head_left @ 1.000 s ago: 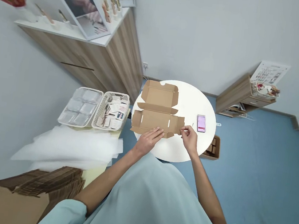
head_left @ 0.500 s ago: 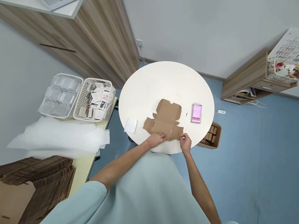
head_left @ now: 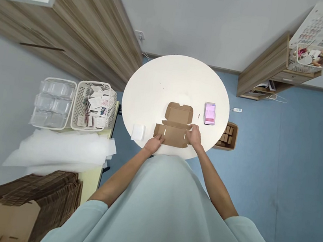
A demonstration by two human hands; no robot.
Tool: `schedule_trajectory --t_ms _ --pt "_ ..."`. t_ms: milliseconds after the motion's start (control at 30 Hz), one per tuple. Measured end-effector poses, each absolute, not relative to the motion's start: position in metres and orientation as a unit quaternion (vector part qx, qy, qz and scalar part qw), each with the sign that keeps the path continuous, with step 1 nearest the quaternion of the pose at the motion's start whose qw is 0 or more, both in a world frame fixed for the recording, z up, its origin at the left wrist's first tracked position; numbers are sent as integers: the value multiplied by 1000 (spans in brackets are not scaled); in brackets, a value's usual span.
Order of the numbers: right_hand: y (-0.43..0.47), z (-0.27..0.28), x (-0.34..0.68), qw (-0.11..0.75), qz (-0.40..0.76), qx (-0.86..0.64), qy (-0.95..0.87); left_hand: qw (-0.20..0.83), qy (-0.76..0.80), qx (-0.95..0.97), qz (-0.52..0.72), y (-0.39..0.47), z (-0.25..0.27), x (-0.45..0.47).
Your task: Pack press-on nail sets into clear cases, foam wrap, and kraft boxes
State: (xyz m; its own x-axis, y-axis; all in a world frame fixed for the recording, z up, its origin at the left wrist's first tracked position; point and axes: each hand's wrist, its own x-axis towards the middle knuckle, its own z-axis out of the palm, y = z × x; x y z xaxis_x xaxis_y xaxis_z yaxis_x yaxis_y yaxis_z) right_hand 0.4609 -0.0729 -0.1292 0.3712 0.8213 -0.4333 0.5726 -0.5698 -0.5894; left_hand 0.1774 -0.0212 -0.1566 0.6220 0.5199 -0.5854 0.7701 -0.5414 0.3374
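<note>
A brown cardboard box, partly folded, lies near the front edge of the round white table. Its lid panel with a small notch points away from me, and two slots show in the nearer part. At the lower left corner, my left hand has its fingers closed on the side flap. My right hand grips the right side flap, fingers at the far corner. To the left of the box sits a white square pad or stack of sheets. A phone with a pink screen lies to the right.
Left of the table, a side table carries a basket of clear plastic boxes, a basket of small packets, white foam sheets and stacked flat cardboard. A carton of small brown boxes stands on the floor at right.
The box's flat blank has been folded along its middle, its near part now turned over. My left hand moved left to the side flap; my right hand moved up along the right flap. The view shifted slightly.
</note>
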Motion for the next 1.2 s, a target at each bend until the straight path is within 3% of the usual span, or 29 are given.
schedule_trajectory --t_ms 200,400,833,1200 --pt "-30 -140 446 68 422 -797 -427 273 377 861 -205 -32 -154 175" --pt "-45 -155 439 105 427 -760 -478 322 424 818 -218 -27 -153 174" --pt "-114 -163 425 31 413 -714 -564 371 591 699 -158 -30 -145 191" --pt "-106 -150 428 31 408 -741 -533 335 563 736 -170 -25 -141 193"
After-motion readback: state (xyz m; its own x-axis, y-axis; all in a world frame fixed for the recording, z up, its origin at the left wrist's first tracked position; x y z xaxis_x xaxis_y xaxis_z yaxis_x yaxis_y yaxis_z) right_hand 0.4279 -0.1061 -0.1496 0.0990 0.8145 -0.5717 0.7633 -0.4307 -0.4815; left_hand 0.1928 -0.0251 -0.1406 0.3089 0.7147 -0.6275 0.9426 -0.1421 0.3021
